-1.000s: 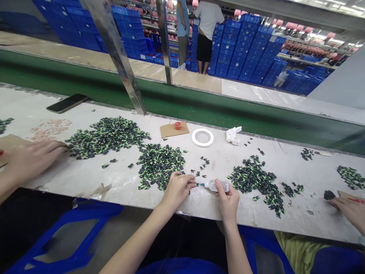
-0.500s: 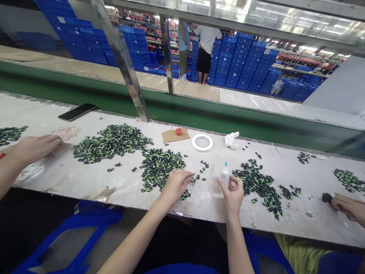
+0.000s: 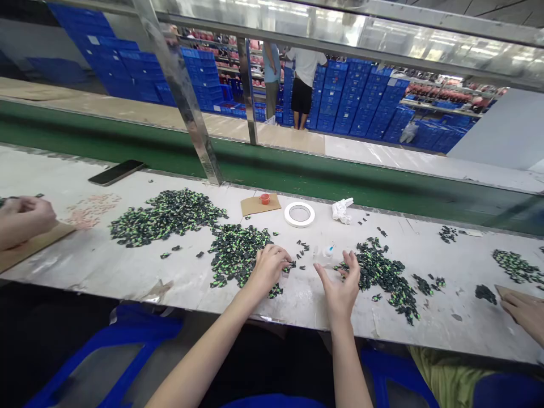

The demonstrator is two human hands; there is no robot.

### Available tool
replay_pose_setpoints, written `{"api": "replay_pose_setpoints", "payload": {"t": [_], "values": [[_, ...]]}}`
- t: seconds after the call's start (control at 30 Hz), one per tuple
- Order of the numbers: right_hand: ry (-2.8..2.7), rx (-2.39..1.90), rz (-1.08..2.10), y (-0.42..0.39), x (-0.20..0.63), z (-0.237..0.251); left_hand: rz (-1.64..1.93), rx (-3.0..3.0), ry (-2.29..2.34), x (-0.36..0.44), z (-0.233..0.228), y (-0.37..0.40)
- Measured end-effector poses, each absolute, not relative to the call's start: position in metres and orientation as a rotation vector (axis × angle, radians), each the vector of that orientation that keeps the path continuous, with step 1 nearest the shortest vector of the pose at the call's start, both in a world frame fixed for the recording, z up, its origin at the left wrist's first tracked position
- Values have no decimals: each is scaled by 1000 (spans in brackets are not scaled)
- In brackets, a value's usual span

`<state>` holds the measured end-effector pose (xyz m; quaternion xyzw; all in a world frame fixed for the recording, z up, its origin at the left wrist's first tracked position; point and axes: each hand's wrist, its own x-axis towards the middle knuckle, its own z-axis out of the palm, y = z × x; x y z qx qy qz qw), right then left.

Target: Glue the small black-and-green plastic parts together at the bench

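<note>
Set down since half a second earlier: the small clear plastic glue bottle with a blue nozzle (image 3: pixel 327 251), then gripped upright in the right hand (image 3: pixel 342 281), now stood alone on the pale, scuffed worktable (image 3: pixel 127 266), just beyond that hand's fingertips. Opened and let go; fingers spread, palm turned inward, nothing held, hovering close beside the bottle and against the edge of the right-hand heap of small black-and-green moulded parts (image 3: pixel 385 276).

Shifted only slightly, the left hand (image 3: pixel 269 267): curled, knuckles up, fingertips pinched at what looked like one small dark part near the loose scatter of tiny black pieces (image 3: pixel 302 247); whether anything was truly gripped, too small to tell. Lay touching the near edge of the middle heap of the same black-and-green parts (image 3: pixel 238 252).

Judged from this: gluing paused, bottle parked within reach, right hand freed to pick up or steady a part.

Farther back: a white roll of tape (image 3: pixel 300 214), a brown card scrap carrying a small red cap (image 3: pixel 264 198), a crumpled white tissue (image 3: pixel 342 208), a dark phone (image 3: pixel 116 171). At the far left, a co-worker's fist (image 3: pixel 25 218) on brown card; at the far right, another co-worker's hand (image 3: pixel 525 311).
</note>
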<state>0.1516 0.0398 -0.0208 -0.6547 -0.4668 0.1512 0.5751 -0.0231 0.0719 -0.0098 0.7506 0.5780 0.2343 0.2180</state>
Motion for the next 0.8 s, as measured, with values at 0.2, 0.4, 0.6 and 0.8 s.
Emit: {"api": "replay_pose_setpoints", "payload": {"t": [0.2, 0.4, 0.6, 0.8], "values": [[-1113, -1297, 980, 25, 132, -27, 800, 2141, 1320, -19, -5, 59], [-1040, -1279, 1075, 31, 130, -33, 732, 2196, 1400, -29, -16, 56], [-1043, -1323, 1082, 29, 128, -35, 661, 2292, 1517, -32, -32, 60], [-1053, -1312, 1109, 27, 120, -31, 710, 2269, 1395, -29, -24, 53]]}}
